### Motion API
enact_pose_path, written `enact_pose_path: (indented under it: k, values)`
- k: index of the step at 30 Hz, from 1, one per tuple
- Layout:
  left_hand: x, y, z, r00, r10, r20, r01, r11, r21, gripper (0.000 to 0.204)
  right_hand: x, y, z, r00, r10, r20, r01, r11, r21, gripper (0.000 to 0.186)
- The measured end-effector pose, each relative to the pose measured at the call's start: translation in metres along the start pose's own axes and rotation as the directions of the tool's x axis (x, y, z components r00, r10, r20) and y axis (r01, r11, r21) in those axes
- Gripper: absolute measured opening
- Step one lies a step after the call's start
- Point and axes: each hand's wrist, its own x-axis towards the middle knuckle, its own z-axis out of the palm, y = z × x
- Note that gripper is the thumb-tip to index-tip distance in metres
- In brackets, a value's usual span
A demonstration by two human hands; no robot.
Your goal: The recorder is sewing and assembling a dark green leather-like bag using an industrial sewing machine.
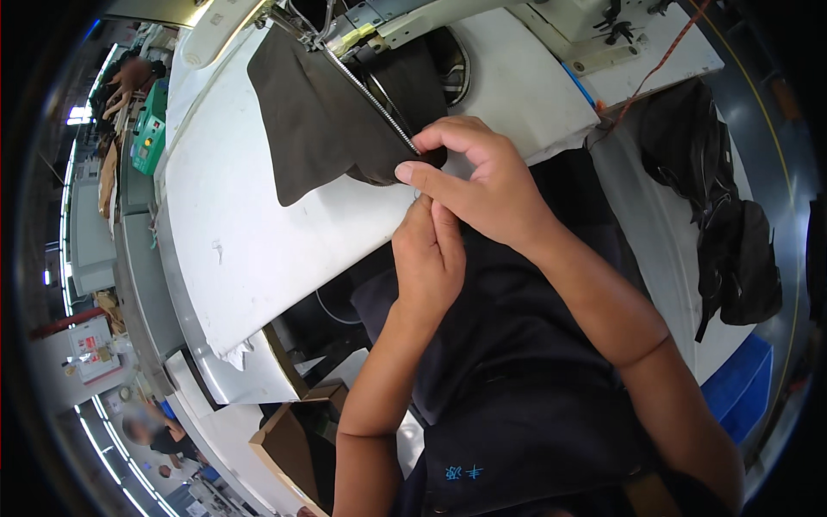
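Observation:
A dark brown fabric piece [301, 121] lies on the white sewing table, its upper part under the sewing machine head [362, 39]. A metal-toothed zipper [372, 102] runs along it down toward my hands. My right hand [491, 177] is curled at the near end of the zipper, index finger at the teeth and thumb by the fabric edge, closed around that end. Just below, my left hand [428, 254] is closed in a pinch under the right thumb. What the left fingers hold is hidden.
The white tabletop [250, 258] has a near edge in front of me. Black bags or pouches [724, 207] lie on a surface at right. An open cardboard box [289, 448] stands below the table, a blue bin [741, 388] lower right. A person [168, 435] sits far left.

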Motion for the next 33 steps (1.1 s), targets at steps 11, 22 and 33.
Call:
enact_pose_path:
  k: [11, 22, 33]
  values:
    - [0.003, 0.007, -0.004, 1.000, 0.001, 0.006, -0.001, 1.000, 0.005, 0.033, 0.003, 0.001, 0.003, 0.987, -0.152, -0.049, 0.158, 0.977, 0.146, 0.020]
    - [-0.003, 0.020, -0.039, 0.979, 0.202, -0.005, -0.201, 0.978, 0.058, 0.007, 0.018, -0.017, 0.000, 0.929, -0.369, 0.012, 0.367, 0.918, -0.153, 0.017]
    - [0.063, 0.041, -0.082, 0.919, 0.384, -0.088, -0.311, 0.844, 0.438, 0.036, -0.009, -0.034, 0.017, 0.972, 0.204, 0.116, -0.233, 0.783, 0.577, 0.012]
